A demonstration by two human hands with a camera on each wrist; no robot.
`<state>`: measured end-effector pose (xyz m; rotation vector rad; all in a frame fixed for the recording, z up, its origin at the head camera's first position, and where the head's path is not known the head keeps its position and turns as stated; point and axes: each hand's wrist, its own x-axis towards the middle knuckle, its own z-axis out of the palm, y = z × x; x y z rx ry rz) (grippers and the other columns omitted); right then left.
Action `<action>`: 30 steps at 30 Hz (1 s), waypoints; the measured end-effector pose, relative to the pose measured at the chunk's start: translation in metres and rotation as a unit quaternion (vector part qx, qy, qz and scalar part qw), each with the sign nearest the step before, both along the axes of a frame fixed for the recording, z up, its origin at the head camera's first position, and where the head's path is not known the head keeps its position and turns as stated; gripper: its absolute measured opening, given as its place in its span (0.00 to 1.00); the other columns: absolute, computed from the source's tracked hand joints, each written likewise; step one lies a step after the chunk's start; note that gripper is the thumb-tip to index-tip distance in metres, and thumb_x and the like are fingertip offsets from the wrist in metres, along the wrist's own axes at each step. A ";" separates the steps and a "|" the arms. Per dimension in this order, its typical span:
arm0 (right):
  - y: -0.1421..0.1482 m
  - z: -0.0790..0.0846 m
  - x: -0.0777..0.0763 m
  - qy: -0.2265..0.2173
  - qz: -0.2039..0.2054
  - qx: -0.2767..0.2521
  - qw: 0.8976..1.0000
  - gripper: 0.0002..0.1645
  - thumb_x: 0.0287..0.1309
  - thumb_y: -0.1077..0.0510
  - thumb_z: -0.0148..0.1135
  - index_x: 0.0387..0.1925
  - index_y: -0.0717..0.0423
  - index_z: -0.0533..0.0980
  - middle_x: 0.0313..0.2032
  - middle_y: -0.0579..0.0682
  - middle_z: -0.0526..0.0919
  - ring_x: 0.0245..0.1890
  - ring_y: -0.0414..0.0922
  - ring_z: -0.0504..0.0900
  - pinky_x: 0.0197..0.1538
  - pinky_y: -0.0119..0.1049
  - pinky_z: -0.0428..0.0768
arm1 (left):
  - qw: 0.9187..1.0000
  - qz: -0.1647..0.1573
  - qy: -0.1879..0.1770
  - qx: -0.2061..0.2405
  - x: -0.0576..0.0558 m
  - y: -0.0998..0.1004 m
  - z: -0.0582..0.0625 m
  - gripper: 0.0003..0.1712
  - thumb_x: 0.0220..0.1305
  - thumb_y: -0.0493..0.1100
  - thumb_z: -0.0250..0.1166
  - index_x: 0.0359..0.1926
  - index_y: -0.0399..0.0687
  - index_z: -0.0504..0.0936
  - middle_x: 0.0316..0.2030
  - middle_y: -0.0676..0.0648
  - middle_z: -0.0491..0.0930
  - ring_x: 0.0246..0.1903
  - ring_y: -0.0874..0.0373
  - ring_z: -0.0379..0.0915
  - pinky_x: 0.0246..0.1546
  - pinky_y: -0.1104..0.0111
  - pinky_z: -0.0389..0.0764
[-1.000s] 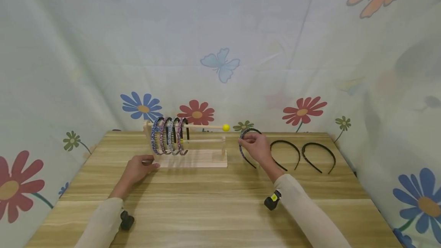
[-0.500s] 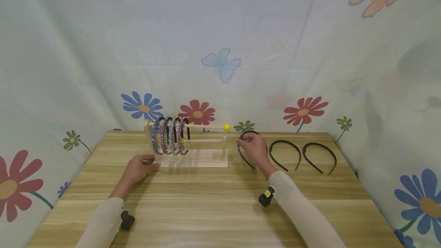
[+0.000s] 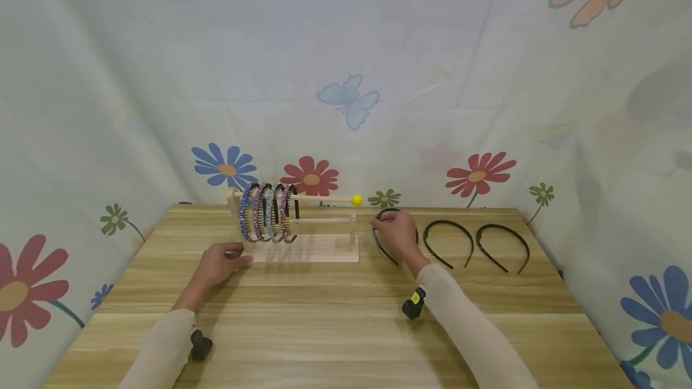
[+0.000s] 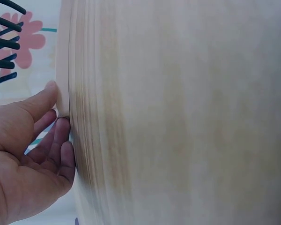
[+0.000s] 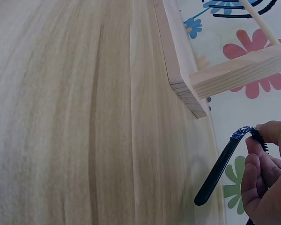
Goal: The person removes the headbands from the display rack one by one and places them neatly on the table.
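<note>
My right hand (image 3: 399,234) pinches a black headband with blue glitter (image 5: 218,171) between thumb and fingers, just right of a wooden headband rack (image 3: 324,248). In the right wrist view one end of this band points down near the rack's base. At the rack's left end, my left hand (image 3: 217,266) holds the base, thumb on top and fingers curled at its end. Several glittery toothed headbands (image 3: 246,216) hang at the left of the rack's bars. A yellow ball (image 3: 357,200) caps the upper bar's right end.
To the right of my right hand, a dark headband (image 3: 450,222) and another dark headband (image 3: 501,227) lie on the wooden table (image 3: 324,329). A flower-printed cloth (image 3: 346,155) stands behind the table.
My right hand has shifted slightly left with the headband, nearer the rack, and the band sits a little lower. My left hand stays at the rack's base.
</note>
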<state>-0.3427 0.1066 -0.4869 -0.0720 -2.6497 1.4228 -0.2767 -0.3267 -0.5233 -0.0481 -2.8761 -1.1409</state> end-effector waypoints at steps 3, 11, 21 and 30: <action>0.000 -0.001 -0.001 -0.004 0.002 0.000 1.000 0.16 0.57 0.46 0.75 0.34 0.56 0.89 0.35 0.51 0.91 0.37 0.48 0.87 0.42 0.46 0.84 | 1.000 0.002 -0.002 -0.001 0.000 0.000 0.001 0.27 0.67 0.48 0.72 0.58 0.32 0.82 0.53 0.32 0.84 0.50 0.39 0.84 0.50 0.48 0.83; 0.001 -0.006 -0.004 -0.009 0.002 -0.001 1.000 0.17 0.59 0.46 0.75 0.37 0.57 0.89 0.39 0.53 0.90 0.40 0.50 0.87 0.45 0.48 0.85 | 1.000 0.003 -0.003 -0.002 0.001 0.001 0.002 0.27 0.66 0.48 0.72 0.58 0.31 0.82 0.53 0.31 0.83 0.50 0.38 0.84 0.50 0.47 0.83; -0.002 -0.009 -0.005 -0.021 0.004 -0.012 1.000 0.18 0.61 0.47 0.73 0.40 0.59 0.89 0.42 0.56 0.90 0.42 0.52 0.87 0.47 0.50 0.85 | 1.000 0.000 0.006 -0.005 0.001 0.000 0.003 0.27 0.67 0.47 0.72 0.58 0.30 0.82 0.53 0.31 0.83 0.50 0.37 0.84 0.50 0.47 0.83; -0.005 -0.011 -0.004 -0.038 0.004 -0.026 0.999 0.18 0.63 0.47 0.71 0.40 0.59 0.89 0.43 0.55 0.90 0.44 0.53 0.86 0.48 0.51 0.84 | 1.000 -0.005 0.009 -0.005 0.001 0.000 0.000 0.27 0.67 0.48 0.71 0.58 0.31 0.82 0.53 0.31 0.83 0.51 0.37 0.83 0.51 0.46 0.82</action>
